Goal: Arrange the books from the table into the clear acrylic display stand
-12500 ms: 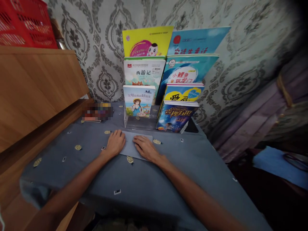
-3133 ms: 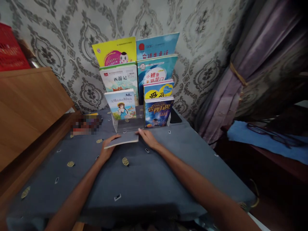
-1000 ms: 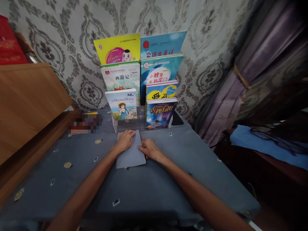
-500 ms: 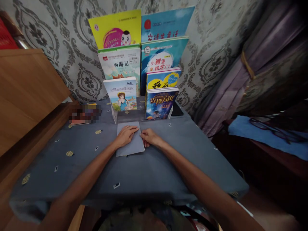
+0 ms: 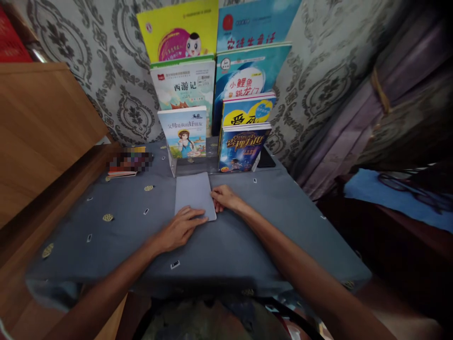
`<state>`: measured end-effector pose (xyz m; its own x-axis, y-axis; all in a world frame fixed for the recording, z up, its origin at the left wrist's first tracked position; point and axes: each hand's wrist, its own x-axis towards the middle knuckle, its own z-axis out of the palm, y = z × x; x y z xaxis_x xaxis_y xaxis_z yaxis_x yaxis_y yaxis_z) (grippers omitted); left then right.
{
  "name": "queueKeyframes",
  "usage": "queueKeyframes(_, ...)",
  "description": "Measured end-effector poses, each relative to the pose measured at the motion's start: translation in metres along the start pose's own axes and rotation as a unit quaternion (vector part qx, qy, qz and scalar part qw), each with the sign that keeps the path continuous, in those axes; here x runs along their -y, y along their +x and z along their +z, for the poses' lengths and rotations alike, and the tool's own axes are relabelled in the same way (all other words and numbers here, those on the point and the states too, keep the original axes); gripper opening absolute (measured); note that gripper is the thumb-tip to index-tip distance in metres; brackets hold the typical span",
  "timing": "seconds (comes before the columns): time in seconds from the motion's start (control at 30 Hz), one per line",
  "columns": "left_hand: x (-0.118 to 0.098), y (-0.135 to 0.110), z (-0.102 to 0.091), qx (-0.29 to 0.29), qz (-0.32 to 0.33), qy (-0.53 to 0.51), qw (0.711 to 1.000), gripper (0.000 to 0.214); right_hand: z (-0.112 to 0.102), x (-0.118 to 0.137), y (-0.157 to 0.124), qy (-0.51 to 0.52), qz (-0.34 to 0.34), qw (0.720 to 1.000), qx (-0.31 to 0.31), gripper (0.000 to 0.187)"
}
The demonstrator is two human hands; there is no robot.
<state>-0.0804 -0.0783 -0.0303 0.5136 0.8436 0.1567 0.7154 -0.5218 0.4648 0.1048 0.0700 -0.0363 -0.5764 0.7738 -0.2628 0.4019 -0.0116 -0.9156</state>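
A plain grey-blue notebook (image 5: 193, 191) lies flat on the cloth-covered table, just in front of the book stand. Across its lower edge rests my left hand (image 5: 184, 225), open, with the fingers stretched toward the lower right corner. My right hand (image 5: 225, 198) is closed at the notebook's right edge, thumb and fingers pinching it there; the fingertips are partly hidden. Behind the notebook, a clear stand (image 5: 173, 165) holds upright books, among them a light-blue one (image 5: 186, 134) on the left and a dark-blue one (image 5: 242, 147) on the right.
A small pile of books (image 5: 123, 163) lies at the table's back left, beside a wooden cabinet (image 5: 46, 127). Behind the stand's right side is a flat black object (image 5: 266, 158). Off to the right, glasses (image 5: 406, 189) lie on a blue cloth (image 5: 368, 186).
My left hand has slid from the middle of the notebook down to its lower edge. My right hand stays at the right edge. The camera view has shifted slightly.
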Motion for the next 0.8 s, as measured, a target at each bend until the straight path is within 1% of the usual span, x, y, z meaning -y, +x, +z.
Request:
queueKeyframes(0.07, 0.001, -0.003, -0.002, 0.002, -0.007, -0.021, 1.000, 0.044, 0.000, 0.001, -0.001, 0.001, -0.002, 1.000, 0.000, 0.030)
queueKeyframes(0.13, 0.009, -0.004, -0.002, -0.024, -0.033, -0.023, 0.999, 0.040, 0.001, 0.002, -0.002, 0.000, -0.002, 1.000, 0.001, 0.028)
queueKeyframes(0.2, 0.024, -0.005, 0.000, -0.083, -0.092, 0.015, 0.992, 0.040, 0.001, 0.002, -0.002, -0.003, 0.001, 1.000, 0.004, 0.026)
queueKeyframes(0.27, 0.041, -0.004, 0.005, -0.138, -0.171, 0.077, 0.973, 0.043, 0.001, 0.001, -0.002, -0.006, 0.001, 1.000, 0.008, 0.024)
queueKeyframes(0.3, 0.049, -0.002, 0.008, -0.151, -0.204, 0.101, 0.962, 0.045, 0.001, 0.000, -0.001, -0.009, -0.002, 1.000, 0.009, 0.024)
queueKeyframes(0.37, 0.059, 0.002, 0.013, -0.160, -0.242, 0.130, 0.948, 0.048, 0.001, -0.002, 0.000, -0.019, -0.012, 1.000, 0.008, 0.023)
queueKeyframes(0.43, 0.064, 0.006, 0.016, -0.161, -0.249, 0.135, 0.946, 0.050, 0.000, -0.003, 0.000, -0.033, -0.027, 0.999, 0.007, 0.023)
queueKeyframes(0.5, 0.065, 0.008, 0.017, -0.163, -0.241, 0.120, 0.949, 0.052, 0.000, -0.005, 0.000, -0.047, -0.047, 0.998, 0.004, 0.022)
queueKeyframes(0.6, 0.068, 0.008, 0.014, -0.178, -0.226, 0.067, 0.955, 0.058, 0.001, -0.007, -0.002, -0.058, -0.089, 0.994, -0.004, 0.022)
queueKeyframes(0.67, 0.074, 0.007, 0.013, -0.204, -0.220, 0.012, 0.954, 0.061, 0.002, -0.006, -0.003, -0.055, -0.115, 0.992, -0.007, 0.021)
queueKeyframes(0.73, 0.080, 0.006, 0.012, -0.243, -0.224, -0.057, 0.942, 0.065, 0.002, -0.003, -0.006, -0.053, -0.133, 0.990, -0.008, 0.020)
queueKeyframes(0.8, 0.083, 0.008, 0.011, -0.283, -0.244, -0.130, 0.918, 0.071, 0.002, 0.001, -0.010, -0.057, -0.149, 0.987, -0.011, 0.021)
